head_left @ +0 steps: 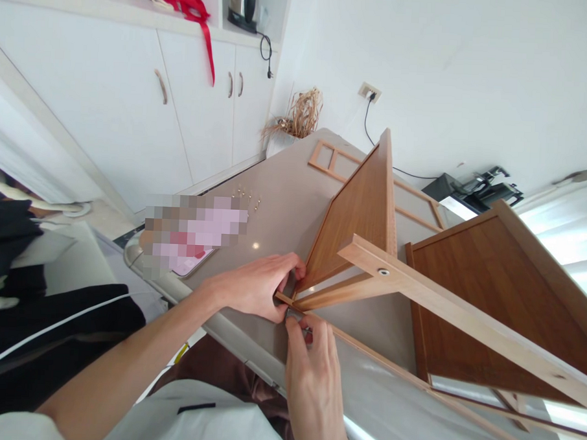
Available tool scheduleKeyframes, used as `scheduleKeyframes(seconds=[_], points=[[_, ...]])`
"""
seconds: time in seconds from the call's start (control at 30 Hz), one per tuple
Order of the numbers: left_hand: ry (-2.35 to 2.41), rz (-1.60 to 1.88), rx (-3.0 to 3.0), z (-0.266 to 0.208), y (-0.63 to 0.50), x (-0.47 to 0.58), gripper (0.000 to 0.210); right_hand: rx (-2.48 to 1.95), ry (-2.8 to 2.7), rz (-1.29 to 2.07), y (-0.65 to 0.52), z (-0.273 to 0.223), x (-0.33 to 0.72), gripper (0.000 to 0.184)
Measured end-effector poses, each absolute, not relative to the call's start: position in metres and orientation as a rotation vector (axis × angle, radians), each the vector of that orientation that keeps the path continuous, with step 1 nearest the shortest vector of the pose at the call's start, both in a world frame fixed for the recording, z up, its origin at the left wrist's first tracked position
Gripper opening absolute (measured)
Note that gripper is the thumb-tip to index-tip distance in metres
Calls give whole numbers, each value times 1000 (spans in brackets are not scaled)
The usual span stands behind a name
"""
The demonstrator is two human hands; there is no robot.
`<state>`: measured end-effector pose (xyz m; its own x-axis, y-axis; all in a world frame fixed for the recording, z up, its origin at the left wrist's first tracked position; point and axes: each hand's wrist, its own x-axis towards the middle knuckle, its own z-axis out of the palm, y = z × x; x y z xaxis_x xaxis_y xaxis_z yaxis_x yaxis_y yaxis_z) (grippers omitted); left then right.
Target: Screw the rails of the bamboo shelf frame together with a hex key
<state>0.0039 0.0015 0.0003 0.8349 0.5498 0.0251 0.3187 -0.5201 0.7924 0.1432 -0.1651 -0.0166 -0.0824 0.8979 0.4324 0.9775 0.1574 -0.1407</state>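
A wooden shelf rack lies tilted on the table, with a brown shelf panel (359,213), a second panel (504,294) at the right and a pale slanting leg (446,298). My left hand (259,286) wraps round the near corner of the rack, fingers closed on the end of a thin wooden rail (361,340). Just below it my right hand (314,357) pinches at that same rail end. A small greyish bit shows by its fingertips, too hidden to name. A round metal fastener (383,272) sits in the leg.
Several small screws (248,195) stand on the grey table (275,187) beyond my left hand, near a blurred-out phone-like item (194,258). A light wooden ladder-like frame (320,157) lies behind the panel. White cabinets (196,99), dried plants (303,113) and a black appliance (474,192) surround the table.
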Motion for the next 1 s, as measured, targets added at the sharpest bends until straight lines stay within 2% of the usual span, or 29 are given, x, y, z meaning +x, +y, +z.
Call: scheduleKeyframes(seconds=[0.13, 0.33, 0.57, 0.8, 1.0], points=[[632, 334, 2141, 0, 1, 4, 52, -1776, -2032, -286, -162, -10, 139, 41], [635, 326, 2150, 3, 1, 4, 50, -1781, -2008, -368, -161, -9, 138, 28], [663, 320, 2149, 4, 0, 3, 48, -1777, -1856, -168, -162, -20, 140, 14], [670, 322, 2147, 8, 0, 3, 48, -1754, -1882, -121, -166, -21, 144, 22], [638, 325, 2154, 7, 0, 4, 50, -1768, -1901, -224, -166, -20, 145, 28]])
